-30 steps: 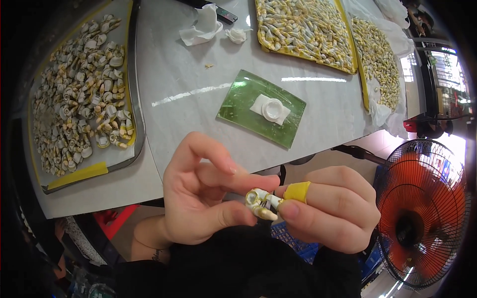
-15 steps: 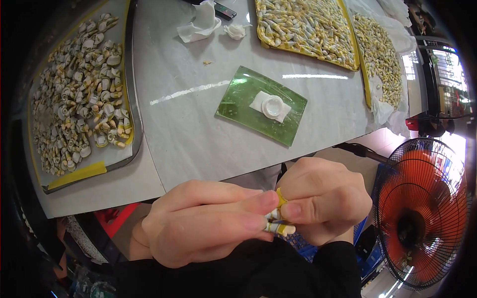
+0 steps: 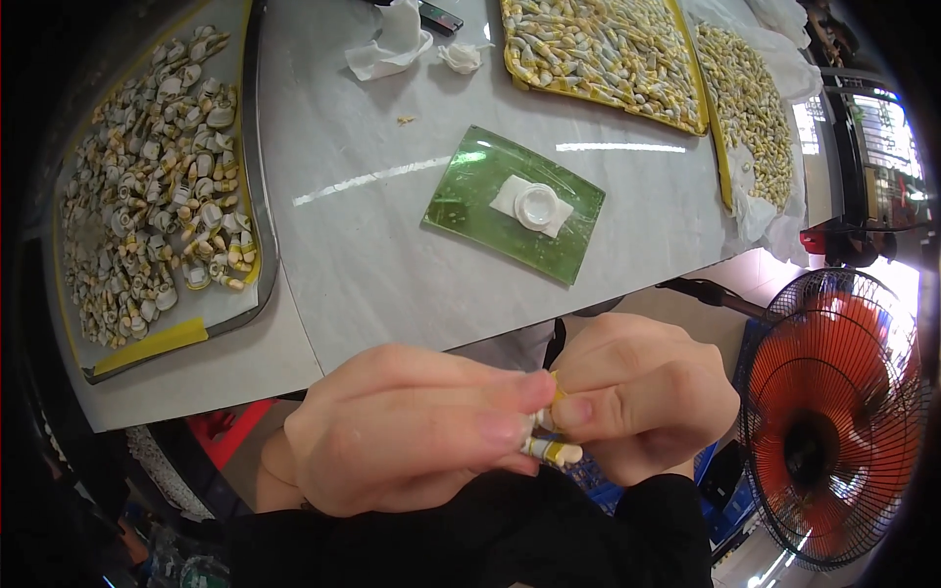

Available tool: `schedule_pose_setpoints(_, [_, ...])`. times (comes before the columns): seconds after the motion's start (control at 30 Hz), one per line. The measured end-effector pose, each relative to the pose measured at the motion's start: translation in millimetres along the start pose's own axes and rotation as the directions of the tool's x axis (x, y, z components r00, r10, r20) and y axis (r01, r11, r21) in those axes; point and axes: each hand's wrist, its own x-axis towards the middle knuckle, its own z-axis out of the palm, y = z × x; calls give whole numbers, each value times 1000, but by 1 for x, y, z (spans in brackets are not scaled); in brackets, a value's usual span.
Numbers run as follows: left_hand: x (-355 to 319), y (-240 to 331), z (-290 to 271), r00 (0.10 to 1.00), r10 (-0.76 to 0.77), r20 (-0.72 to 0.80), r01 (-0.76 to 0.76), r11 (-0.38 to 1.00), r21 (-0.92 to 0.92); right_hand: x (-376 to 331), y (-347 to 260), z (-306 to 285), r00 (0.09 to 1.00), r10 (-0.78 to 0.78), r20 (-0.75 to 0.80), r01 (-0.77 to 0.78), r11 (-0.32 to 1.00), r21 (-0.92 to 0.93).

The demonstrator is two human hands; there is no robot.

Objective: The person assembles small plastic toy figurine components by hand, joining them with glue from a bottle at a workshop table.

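Note:
Above my lap, just off the table's near edge, my two hands meet fingertip to fingertip. My left hand (image 3: pixel 412 431) is closed, with a small grey, white and yellow striped piece (image 3: pixel 551 451) sticking out below its fingertips; the piece ends in cream-coloured tips. My right hand (image 3: pixel 647 397) is pinched closed, thumb and curled forefinger on a small yellow bit (image 3: pixel 560 392) beside the left fingertips. Fingers cover most of both, so I cannot tell whether they are joined.
A dark-edged tray (image 3: pixel 201 338) of similar pieces stands at the left. A green glass plate (image 3: pixel 461 201) bears a small white cup (image 3: pixel 536 206) on folded tissue. Yellow trays (image 3: pixel 608 116) of small pieces lie at the far right. Crumpled tissue (image 3: pixel 390 54) lies at the back; a fan (image 3: pixel 833 421) stands right.
My fingertips have shifted slightly at the pinch, and less of the yellow and white parts shows between them. Both hands stay in nearly the same place.

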Motion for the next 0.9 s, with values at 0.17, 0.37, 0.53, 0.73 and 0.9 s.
schedule_pose_setpoints(0.17, [-1,-13,9,980,-198,31,191,879,-437,2,-5,-10,1000,16,-25,-20,988,-152])
schedule_pose_setpoints(0.37, [5,-1,12,892,-436,117,421,709,-566,-11,16,1,984,-115,-134,80,967,-243])
schedule_pose_setpoints(0.53, [-2,-16,6,974,-126,187,199,867,-457,-9,14,2,992,-105,-74,90,980,-180])
schedule_pose_setpoints(0.73, [-4,-12,3,970,-94,224,156,948,-277,-13,18,-2,992,-125,-33,123,991,-59])
schedule_pose_setpoints(0.9, [6,-11,7,952,-3,306,99,949,-299,-10,17,-9,994,-96,42,92,992,88])
